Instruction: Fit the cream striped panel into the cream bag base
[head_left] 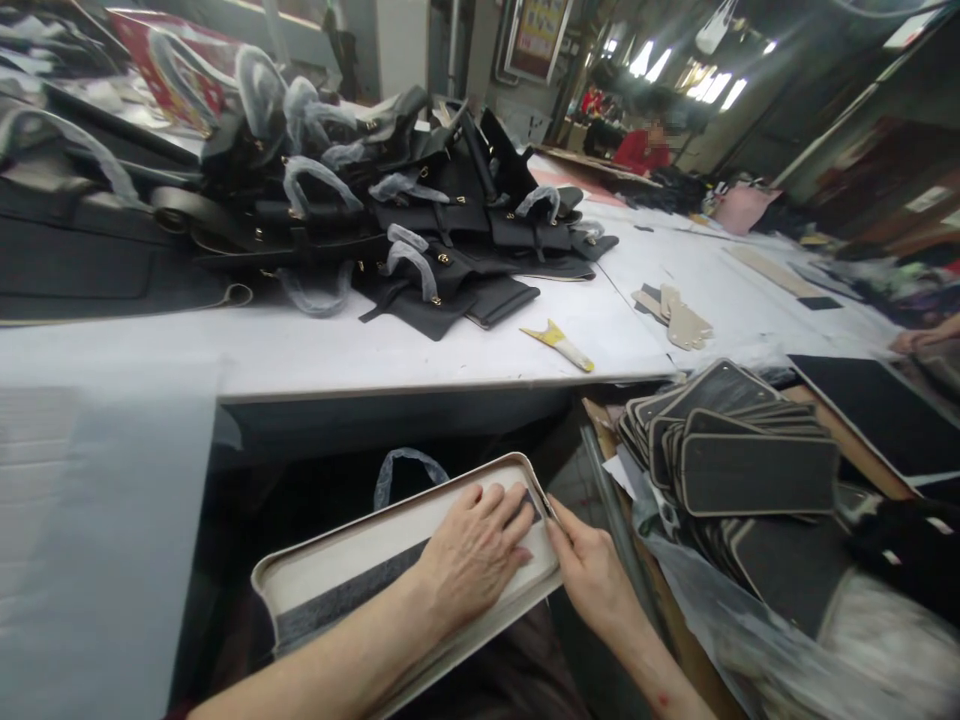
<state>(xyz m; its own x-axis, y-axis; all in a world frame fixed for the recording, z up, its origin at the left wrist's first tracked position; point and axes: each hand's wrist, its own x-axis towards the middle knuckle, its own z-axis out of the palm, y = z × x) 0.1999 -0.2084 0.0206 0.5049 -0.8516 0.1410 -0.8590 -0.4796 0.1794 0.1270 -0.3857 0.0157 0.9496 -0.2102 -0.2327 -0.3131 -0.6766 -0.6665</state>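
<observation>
A long cream panel with rounded corners [352,545] lies tilted in front of me, a dark grey strip running along its length. My left hand [472,555] rests flat on it near the right end, fingers spread and pressing down. My right hand [589,570] pinches the panel's right edge, its fingers closed around a thin tool or the rim; I cannot make out which. A bag handle wrapped in clear plastic [405,470] pokes up behind the panel.
A stack of dark rounded panels [750,460] sits to the right. On the white table [337,350] lie a heap of black bags with wrapped handles [390,220], a yellow-handled scraper [561,345] and beige cutouts [679,320]. A person in red [643,148] sits far back.
</observation>
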